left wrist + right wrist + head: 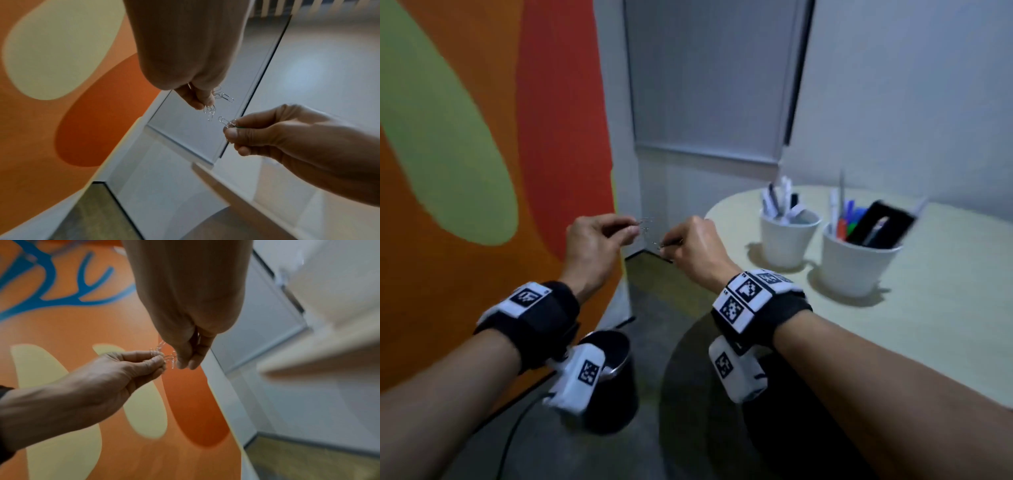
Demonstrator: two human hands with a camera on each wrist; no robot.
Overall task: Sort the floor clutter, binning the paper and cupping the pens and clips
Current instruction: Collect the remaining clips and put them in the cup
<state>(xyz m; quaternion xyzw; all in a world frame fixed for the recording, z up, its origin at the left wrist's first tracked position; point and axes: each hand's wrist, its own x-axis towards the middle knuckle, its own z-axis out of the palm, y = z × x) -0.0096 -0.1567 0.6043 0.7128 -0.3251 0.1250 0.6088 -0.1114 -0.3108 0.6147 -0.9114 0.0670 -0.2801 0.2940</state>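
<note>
Below the wrists stands a black bin (616,377). Above it, the left hand (594,240) and right hand (693,245) each pinch tangled paper clips (223,96); pulling apart could scatter them short of the near-edge cups (787,236).

Left hand (197,91) at top centre, fingertips pinching a small cluster of silver paper clips (223,95), more dangling below. Right hand (267,136) entering from right, thumb and forefinger pinching another clip (224,121). Clusters near, apart. Orange-and-cream wall (61,97) behind.
</note>
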